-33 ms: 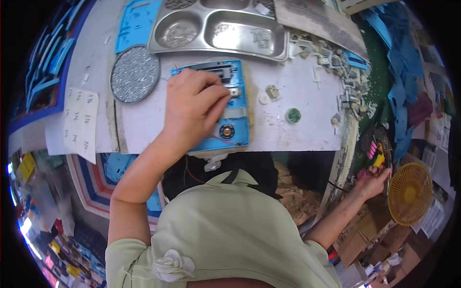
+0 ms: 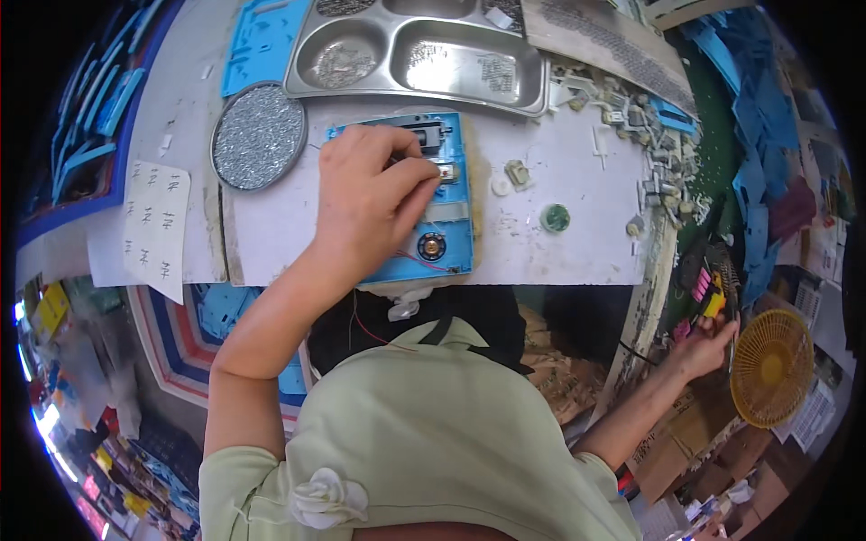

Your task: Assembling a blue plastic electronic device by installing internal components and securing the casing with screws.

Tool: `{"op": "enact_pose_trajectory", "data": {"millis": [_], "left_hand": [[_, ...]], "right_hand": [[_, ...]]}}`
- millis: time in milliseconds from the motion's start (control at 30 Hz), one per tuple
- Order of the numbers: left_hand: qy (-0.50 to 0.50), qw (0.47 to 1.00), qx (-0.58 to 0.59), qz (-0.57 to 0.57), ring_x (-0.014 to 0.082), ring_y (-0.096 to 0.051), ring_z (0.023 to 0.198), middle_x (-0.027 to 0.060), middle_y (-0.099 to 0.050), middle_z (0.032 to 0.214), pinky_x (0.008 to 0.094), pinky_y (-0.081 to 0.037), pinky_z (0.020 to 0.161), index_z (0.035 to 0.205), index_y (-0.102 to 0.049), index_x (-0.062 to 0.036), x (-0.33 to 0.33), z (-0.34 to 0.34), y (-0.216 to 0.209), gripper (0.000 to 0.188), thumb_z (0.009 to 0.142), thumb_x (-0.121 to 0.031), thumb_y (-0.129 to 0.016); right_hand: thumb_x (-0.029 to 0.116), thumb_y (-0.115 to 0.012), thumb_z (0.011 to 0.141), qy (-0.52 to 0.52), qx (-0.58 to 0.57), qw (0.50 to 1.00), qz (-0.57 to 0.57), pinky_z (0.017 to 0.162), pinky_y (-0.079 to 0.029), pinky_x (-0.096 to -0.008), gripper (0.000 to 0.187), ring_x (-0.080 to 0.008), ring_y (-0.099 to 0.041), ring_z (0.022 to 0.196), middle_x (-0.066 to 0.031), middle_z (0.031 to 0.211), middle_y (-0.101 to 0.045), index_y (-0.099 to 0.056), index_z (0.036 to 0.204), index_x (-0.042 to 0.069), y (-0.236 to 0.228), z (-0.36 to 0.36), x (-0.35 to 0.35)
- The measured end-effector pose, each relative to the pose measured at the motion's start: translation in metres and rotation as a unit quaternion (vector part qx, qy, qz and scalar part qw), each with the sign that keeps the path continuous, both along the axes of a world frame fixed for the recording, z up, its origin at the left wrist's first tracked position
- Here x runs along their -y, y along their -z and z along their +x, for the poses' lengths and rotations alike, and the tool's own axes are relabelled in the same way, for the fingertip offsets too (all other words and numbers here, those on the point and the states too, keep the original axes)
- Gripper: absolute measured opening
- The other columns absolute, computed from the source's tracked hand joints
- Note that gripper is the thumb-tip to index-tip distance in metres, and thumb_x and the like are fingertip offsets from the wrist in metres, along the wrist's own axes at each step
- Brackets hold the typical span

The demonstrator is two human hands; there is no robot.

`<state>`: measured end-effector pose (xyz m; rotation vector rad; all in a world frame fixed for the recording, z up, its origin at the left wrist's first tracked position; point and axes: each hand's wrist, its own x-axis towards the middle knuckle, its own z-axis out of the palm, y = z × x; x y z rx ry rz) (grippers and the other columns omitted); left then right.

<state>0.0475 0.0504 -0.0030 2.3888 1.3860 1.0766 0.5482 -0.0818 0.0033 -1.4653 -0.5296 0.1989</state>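
Note:
My left hand [image 2: 370, 194] lies over a blue plastic casing [image 2: 460, 236] at the table's front edge. Its thumb and fingertips are pinched beside a small whitish part [image 2: 446, 171] set in the casing; whatever they hold is hidden. A round speaker [image 2: 431, 246] with thin wires sits in the casing's near end, below a pale flat strip [image 2: 445, 213]. Far off to the right, my right hand [image 2: 704, 350] has curled fingers against a cluster of tools, near a yellow-handled one [image 2: 714, 305]. What those fingers grip is unclear.
A round dish of small metal pieces [image 2: 259, 135] stands left of the casing, behind a handwritten sheet [image 2: 158, 225]. At the back is a compartmented metal tray [image 2: 383, 77]. Small parts [image 2: 663, 176] are heaped rightward, past a green round piece [image 2: 555, 217]. A yellow fan-like basket [image 2: 769, 368] is beside my right hand.
The whole view has shifted very slightly. Both hands keep almost the same places, with the left fingertips still at the casing.

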Motion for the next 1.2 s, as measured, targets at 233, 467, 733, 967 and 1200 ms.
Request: {"op": "enact_pose_trajectory", "data": {"millis": [233,467,733,967,1200], "left_hand": [[-0.022,0.999,-0.01,-0.027,0.0265,-0.056,0.096,0.0049,-0.061,0.099,0.0412,-0.039,0.086,0.088,-0.074,-0.0096,0.001,-0.002,0.002,0.018,0.071,-0.007,-0.081],[-0.024,0.998,-0.018,-0.049,0.027,-0.054,0.097,0.0053,-0.06,0.102,0.0423,-0.038,0.087,0.087,-0.074,-0.0098,0.004,0.001,0.001,0.019,0.07,-0.008,-0.082],[-0.03,0.998,-0.023,-0.059,0.0279,-0.053,0.1,0.0058,-0.059,0.105,0.0423,-0.037,0.087,0.087,-0.073,-0.0105,0.005,0.006,0.002,0.021,0.069,-0.009,-0.082],[-0.032,0.997,-0.028,-0.057,0.0276,-0.053,0.1,0.0055,-0.059,0.104,0.0419,-0.036,0.087,0.086,-0.073,-0.0107,0.004,0.007,0.003,0.021,0.068,-0.009,-0.082],[-0.037,0.997,-0.032,-0.055,0.027,-0.053,0.098,0.0048,-0.06,0.103,0.0413,-0.036,0.086,0.086,-0.072,-0.0109,0.005,0.007,0.002,0.022,0.067,-0.008,-0.082]], "right_hand": [[0.018,-0.063,0.102,-0.073,0.042,0.992,0.09,0.063,-0.044,-0.0272,0.013,-0.0133,-0.053,0.073,-0.0046,0.083,-0.057,-0.057,0.097,0.007,-0.028,0.006,0.053],[0.016,-0.069,0.092,-0.335,0.118,0.935,0.017,0.072,-0.047,-0.0276,0.023,-0.0169,-0.056,0.083,-0.0121,0.094,-0.06,-0.056,0.106,0.003,0.009,-0.164,-0.03],[0.002,-0.079,0.083,-0.564,0.202,0.801,0.012,0.061,-0.037,-0.0307,0.029,-0.0177,-0.048,0.065,-0.0053,0.073,-0.053,-0.058,0.103,0.003,0.009,-0.244,-0.078],[0.004,-0.081,0.082,-0.555,0.273,0.786,0.017,0.056,-0.039,-0.0318,0.03,-0.0191,-0.05,0.059,-0.0052,0.07,-0.055,-0.058,0.101,0.004,0.001,-0.253,-0.088],[0.004,-0.081,0.082,-0.554,0.283,0.783,0.009,0.055,-0.039,-0.0316,0.029,-0.0198,-0.05,0.058,-0.006,0.07,-0.054,-0.058,0.1,0.004,0.001,-0.256,-0.092]]}}
